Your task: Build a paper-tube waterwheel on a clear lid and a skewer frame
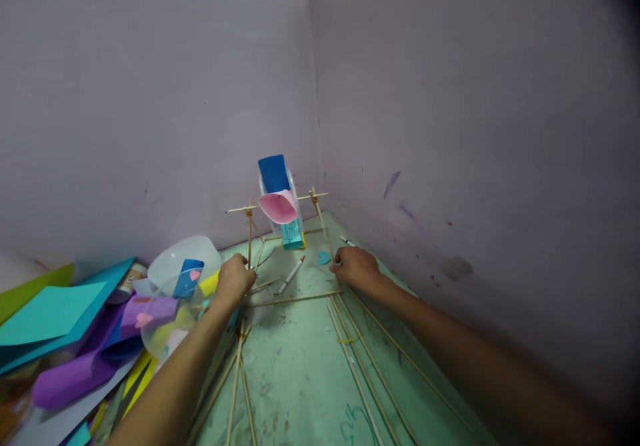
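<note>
A frame of thin wooden sticks (280,298) stands near the corner, its joints bound with brown ties. Across its top lies a horizontal stick (241,208) that carries a wheel-like piece with clear plastic sides and a pink paper cup shape (278,207). A blue paper piece (273,173) rises above the pink one, and a teal one (291,235) hangs below. My left hand (237,277) is closed on the left upright stick, low down. With fingers pinched, my right hand (356,266) grips the right upright stick. Both fingertips are partly hidden.
Coloured foam sheets (55,313), purple rolls (75,376) and a clear plastic bowl (185,256) crowd the left. A marker (291,276) lies inside the frame. Loose sticks (373,359) stretch along the green surface (295,379). Walls (450,133) close in behind and at right.
</note>
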The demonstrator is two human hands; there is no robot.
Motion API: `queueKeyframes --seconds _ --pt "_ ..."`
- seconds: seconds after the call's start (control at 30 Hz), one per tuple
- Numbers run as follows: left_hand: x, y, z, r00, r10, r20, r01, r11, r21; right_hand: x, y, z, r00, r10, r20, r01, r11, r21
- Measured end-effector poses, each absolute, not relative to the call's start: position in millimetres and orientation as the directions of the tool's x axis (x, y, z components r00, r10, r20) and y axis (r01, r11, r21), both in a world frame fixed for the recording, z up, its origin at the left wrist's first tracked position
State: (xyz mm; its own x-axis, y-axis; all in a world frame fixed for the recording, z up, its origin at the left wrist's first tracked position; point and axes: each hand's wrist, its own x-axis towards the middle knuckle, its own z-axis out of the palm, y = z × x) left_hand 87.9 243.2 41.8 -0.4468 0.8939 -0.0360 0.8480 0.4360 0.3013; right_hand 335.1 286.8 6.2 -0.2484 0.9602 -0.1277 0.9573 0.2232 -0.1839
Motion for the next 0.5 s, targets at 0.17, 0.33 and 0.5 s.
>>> queueKeyframes --seconds 0.17,0.33,0.5 --pt "92 253 33 -0.433 0.897 -0.091 0.851 0.440 0.288 331 290 -1 -0.255 0.962 -0.100 0.955 0.234 -0.185" --pt "96 259 35 -0.406 0.909 -0.092 0.838 0.410 0.359 335 305 -2 -0.247 0.968 -0.055 0.957 0.234 -0.171" --pt "108 266 28 -0.376 0.916 -0.137 0.779 0.393 0.489 343 336 2 -0.203 0.978 -0.039 0.969 0.195 -0.150"
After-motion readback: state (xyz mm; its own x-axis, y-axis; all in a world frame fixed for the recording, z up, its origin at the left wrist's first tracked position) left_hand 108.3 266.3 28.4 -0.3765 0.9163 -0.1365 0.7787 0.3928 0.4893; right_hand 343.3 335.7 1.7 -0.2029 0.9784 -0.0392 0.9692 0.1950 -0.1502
